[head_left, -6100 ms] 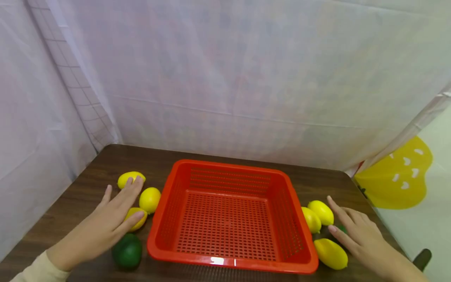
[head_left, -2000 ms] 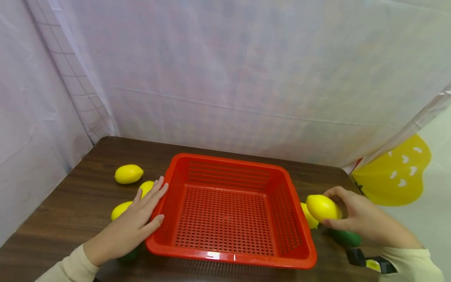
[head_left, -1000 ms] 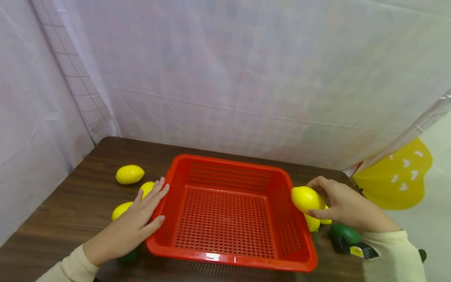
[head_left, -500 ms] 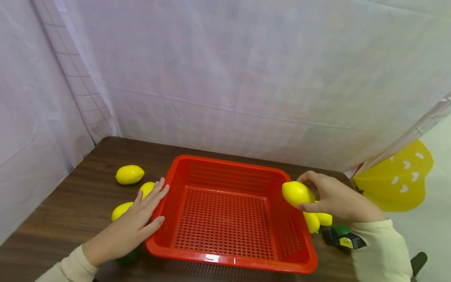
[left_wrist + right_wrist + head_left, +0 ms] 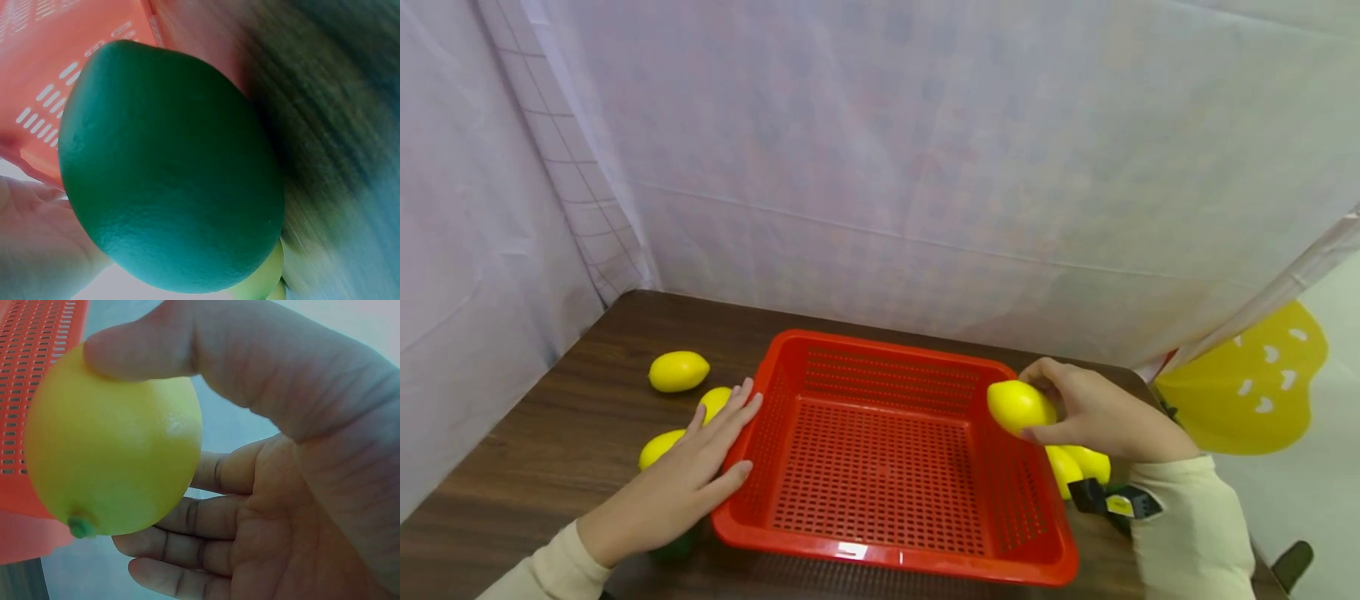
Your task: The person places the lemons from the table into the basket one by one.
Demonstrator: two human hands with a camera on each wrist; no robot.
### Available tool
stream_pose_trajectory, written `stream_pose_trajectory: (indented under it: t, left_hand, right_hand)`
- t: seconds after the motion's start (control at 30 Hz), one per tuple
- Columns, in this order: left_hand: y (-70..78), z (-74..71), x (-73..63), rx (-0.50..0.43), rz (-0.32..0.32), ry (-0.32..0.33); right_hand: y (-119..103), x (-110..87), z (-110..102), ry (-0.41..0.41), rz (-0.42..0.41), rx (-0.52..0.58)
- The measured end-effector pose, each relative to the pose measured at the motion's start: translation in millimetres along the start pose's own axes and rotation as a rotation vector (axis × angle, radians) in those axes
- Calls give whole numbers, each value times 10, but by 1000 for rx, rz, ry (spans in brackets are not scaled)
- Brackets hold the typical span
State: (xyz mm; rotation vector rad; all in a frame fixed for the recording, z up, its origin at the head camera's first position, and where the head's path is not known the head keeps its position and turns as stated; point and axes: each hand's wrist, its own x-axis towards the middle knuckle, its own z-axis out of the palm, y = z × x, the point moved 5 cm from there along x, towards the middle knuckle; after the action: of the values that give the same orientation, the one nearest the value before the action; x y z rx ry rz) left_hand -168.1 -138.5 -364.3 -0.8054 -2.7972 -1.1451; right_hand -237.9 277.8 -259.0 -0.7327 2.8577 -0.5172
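Note:
My right hand pinches a yellow lemon between thumb and fingers, above the right rim of a red plastic basket. In the right wrist view the thumb presses the top of this lemon, whose green stem end shows. My left hand rests its extended fingers along the basket's left rim. Under that hand lies a dark green fruit, which fills much of the left wrist view as a smooth green fruit. Nothing lies inside the basket.
Left of the basket are a lemon farther back, another lemon by the rim and a partly hidden lemon. Right of it sit more lemons beside a black wrist strap. A white curtain hangs behind the brown table.
My right hand has taken hold of a lemon, lifted it and brought it leftward over the basket's right rim. Earlier my left hand moved from above the left lemons onto the basket rim.

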Motion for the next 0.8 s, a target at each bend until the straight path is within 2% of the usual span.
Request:
stream_pose_trajectory:
  t: [0.17, 0.5, 0.8]
  left_hand:
    - [12, 6, -8, -2, -8, -1]
    - [27, 5, 12, 1, 18, 6]
    - [39, 22, 19, 10, 10, -4]
  right_hand:
    - [-2, 54, 18, -18, 11, 32]
    - [-16, 188, 89, -48, 13, 159]
    - [-131, 257, 79, -42, -27, 71]
